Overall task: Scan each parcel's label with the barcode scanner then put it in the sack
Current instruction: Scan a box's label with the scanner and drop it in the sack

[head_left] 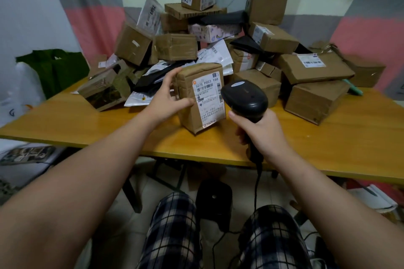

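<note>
A brown taped parcel point(190, 116) stands upright on the wooden table point(87, 124), its white label point(208, 98) facing me. My left hand point(168, 98) grips its left side, thumb across the front. My right hand point(262, 133) holds a black barcode scanner point(244, 98) by the handle, its head just right of the label and overlapping the parcel's right edge. The scanner cable hangs down under the table. A green bag point(56, 67) and a white sack point(19, 89) sit at the table's left end.
A tall heap of brown boxes point(220, 28) and mailer bags fills the back of the table. A large box point(314, 100) lies to the right of the scanner. A black scanner stand point(215, 201) sits on the floor between my knees.
</note>
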Available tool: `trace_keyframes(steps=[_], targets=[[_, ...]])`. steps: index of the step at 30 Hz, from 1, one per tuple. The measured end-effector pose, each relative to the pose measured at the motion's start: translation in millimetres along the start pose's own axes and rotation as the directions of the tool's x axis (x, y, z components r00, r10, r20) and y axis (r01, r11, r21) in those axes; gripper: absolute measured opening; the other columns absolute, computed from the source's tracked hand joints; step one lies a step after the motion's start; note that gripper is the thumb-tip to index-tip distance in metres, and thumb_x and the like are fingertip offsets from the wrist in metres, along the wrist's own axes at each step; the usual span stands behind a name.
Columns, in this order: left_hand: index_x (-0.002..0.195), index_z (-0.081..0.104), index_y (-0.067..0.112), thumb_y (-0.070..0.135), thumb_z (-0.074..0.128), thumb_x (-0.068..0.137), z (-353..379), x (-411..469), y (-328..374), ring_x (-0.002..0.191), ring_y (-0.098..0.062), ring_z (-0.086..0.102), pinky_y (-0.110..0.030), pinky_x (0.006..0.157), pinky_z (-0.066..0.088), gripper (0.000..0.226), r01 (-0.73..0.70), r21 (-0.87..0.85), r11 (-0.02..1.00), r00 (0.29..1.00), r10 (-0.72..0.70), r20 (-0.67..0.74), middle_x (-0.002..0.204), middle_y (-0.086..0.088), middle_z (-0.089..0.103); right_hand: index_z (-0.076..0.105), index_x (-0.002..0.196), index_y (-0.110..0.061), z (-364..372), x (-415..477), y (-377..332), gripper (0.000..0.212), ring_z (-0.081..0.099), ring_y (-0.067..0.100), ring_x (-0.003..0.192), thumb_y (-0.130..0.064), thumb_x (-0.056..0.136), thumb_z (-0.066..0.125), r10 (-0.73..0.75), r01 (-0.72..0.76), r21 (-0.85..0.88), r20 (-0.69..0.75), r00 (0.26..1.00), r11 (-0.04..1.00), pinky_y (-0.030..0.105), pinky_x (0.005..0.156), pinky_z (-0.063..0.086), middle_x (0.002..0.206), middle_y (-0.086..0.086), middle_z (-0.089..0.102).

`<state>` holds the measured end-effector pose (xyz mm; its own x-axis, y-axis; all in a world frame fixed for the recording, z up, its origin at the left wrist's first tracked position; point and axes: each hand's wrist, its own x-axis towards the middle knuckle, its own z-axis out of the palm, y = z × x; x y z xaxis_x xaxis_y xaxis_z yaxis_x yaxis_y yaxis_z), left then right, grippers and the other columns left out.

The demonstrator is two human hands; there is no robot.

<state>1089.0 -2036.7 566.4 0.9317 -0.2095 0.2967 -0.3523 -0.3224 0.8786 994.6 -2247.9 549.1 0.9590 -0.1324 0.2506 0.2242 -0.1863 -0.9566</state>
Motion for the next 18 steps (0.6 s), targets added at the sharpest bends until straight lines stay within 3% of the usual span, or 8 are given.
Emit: trace_keyframes(steps=[6, 9, 14, 16, 18], targets=[[0.145, 0.028, 0.033, 0.006, 0.072, 0.082, -1, 3, -8, 0.114, -0.006, 0.042, -0.003, 0.071, 0.044, 0.083, 0.009, -0.005, 1.0, 1.0, -0.009, -0.017, 0.133, 0.002, 0.04, 0.061, 0.077, -0.011, 10, -6, 8, 0.015, 0.052, 0.02, 0.038, -0.018, 0.086, 0.071, -0.009, 0.009, -0.002, 0.037, 0.999, 1.0, 0.028, 0.041, 0.043, 0.047, 0.003, 0.056], [0.144, 0.028, 0.038, 0.009, 0.073, 0.081, -2, 6, -12, 0.122, -0.011, 0.041, -0.011, 0.078, 0.043, 0.082, 0.009, -0.016, 1.0, 1.0, -0.009, -0.017, 0.135, 0.004, 0.039, 0.061, 0.086, -0.009, 12, -6, 9, 0.012, 0.051, 0.02, 0.038, -0.018, 0.087, 0.069, 0.005, -0.006, 0.002, 0.039, 0.999, 1.0, 0.027, 0.042, 0.043, 0.049, 0.006, 0.056], [0.144, 0.027, 0.039, 0.011, 0.073, 0.082, -3, 8, -12, 0.125, -0.013, 0.038, -0.012, 0.079, 0.04, 0.082, 0.013, 0.009, 1.0, 1.0, -0.012, -0.027, 0.134, 0.005, 0.038, 0.061, 0.095, -0.004, 11, -5, 10, 0.021, 0.054, 0.019, 0.038, -0.022, 0.086, 0.07, 0.004, -0.003, -0.025, 0.041, 0.999, 1.0, 0.027, 0.042, 0.045, 0.047, 0.002, 0.058], [0.144, 0.026, 0.039, 0.013, 0.073, 0.082, -4, 8, -12, 0.126, -0.014, 0.037, -0.019, 0.087, 0.041, 0.083, 0.017, 0.027, 0.999, 1.0, -0.016, -0.022, 0.134, 0.005, 0.038, 0.061, 0.097, -0.005, 10, -6, 10, 0.021, 0.055, 0.019, 0.039, -0.022, 0.087, 0.069, 0.006, -0.005, -0.026, 0.05, 0.999, 1.0, 0.028, 0.042, 0.045, 0.048, 0.002, 0.058], [0.145, 0.025, 0.04, 0.016, 0.074, 0.081, -5, 8, -12, 0.131, -0.017, 0.036, -0.034, 0.101, 0.041, 0.084, 0.019, 0.047, 0.999, 1.0, -0.018, -0.02, 0.139, 0.003, 0.037, 0.061, 0.097, -0.006, 10, -7, 9, 0.019, 0.055, 0.019, 0.04, -0.021, 0.087, 0.069, 0.007, -0.005, -0.035, 0.06, 0.998, 0.999, 0.028, 0.042, 0.046, 0.049, 0.002, 0.058]])
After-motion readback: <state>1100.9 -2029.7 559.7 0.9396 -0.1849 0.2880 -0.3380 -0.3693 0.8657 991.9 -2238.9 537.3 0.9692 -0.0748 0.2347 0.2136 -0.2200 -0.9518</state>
